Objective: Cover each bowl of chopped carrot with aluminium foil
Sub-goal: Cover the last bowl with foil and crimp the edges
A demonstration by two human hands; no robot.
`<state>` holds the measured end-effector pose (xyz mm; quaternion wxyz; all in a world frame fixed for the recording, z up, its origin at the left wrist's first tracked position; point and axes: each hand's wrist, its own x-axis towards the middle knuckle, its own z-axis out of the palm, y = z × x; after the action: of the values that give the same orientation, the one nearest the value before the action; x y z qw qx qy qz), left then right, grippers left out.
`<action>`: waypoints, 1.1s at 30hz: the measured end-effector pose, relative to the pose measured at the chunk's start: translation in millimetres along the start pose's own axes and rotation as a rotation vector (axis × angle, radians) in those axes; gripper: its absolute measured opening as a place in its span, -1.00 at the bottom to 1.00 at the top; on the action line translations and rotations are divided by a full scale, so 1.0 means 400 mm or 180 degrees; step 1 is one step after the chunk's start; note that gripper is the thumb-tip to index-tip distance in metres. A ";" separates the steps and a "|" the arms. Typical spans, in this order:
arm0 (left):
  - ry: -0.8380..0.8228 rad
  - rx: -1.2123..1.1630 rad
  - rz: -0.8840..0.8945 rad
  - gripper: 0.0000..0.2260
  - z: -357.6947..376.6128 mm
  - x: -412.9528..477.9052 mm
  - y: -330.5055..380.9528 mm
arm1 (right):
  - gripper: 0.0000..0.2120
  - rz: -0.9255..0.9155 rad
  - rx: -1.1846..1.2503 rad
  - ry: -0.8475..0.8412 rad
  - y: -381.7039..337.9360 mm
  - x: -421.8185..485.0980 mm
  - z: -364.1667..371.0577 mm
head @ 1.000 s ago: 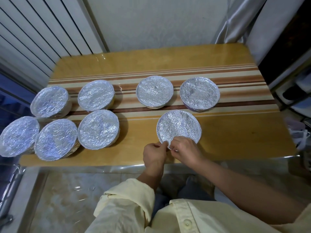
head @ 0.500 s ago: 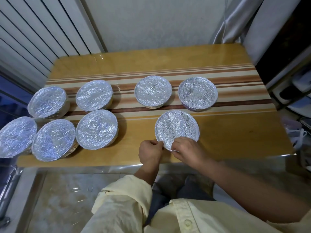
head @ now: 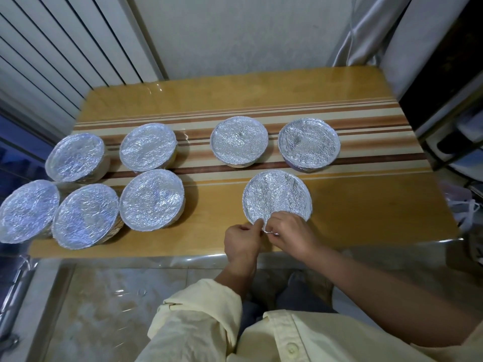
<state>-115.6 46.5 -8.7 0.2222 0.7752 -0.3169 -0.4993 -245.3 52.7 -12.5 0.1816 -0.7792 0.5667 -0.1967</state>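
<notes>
Several round bowls, each topped with crinkled aluminium foil, stand on the wooden table (head: pixel 366 210). The nearest foil-covered bowl (head: pixel 277 197) sits in front of me. My left hand (head: pixel 243 242) and my right hand (head: pixel 290 235) meet at its near rim, and both pinch the foil edge there between thumb and fingers. Two covered bowls stand behind it, one bowl (head: pixel 239 139) in the middle and another bowl (head: pixel 309 143) to the right. A cluster of covered bowls (head: pixel 151 199) fills the left side. No carrot shows anywhere.
The table has brown and cream stripes across its middle. A white slatted wall (head: pixel 65 48) rises at the left, a curtain (head: pixel 366 30) at the back right. Dark shelving (head: pixel 454 105) stands at the right. Tiled floor (head: pixel 104 309) lies below the table's near edge.
My left hand has come in from the bowl's left side to meet my right hand at the near rim. The bowls stay where they were.
</notes>
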 end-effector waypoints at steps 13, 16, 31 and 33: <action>0.0080 0.0454 0.0092 -0.88 -0.008 0.027 0.019 | -0.79 -0.0092 0.0080 -0.0188 0.002 -0.003 -0.012; 0.0055 0.0536 0.0150 -0.89 -0.018 0.040 0.033 | -0.71 -0.0158 -0.0104 -0.0154 0.013 -0.018 -0.025; 0.0009 -0.0043 0.0111 -0.81 0.008 -0.010 -0.001 | -0.76 -0.0088 -0.0070 -0.0046 0.006 -0.019 -0.008; -0.0027 -0.0047 0.0057 -0.82 0.008 -0.003 0.002 | -0.76 -0.0066 -0.0038 -0.0018 0.007 -0.017 -0.007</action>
<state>-119.2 46.5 -8.8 0.2310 0.7685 -0.3211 -0.5029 -250.9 58.2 -12.0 0.1765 -0.7867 0.5592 -0.1931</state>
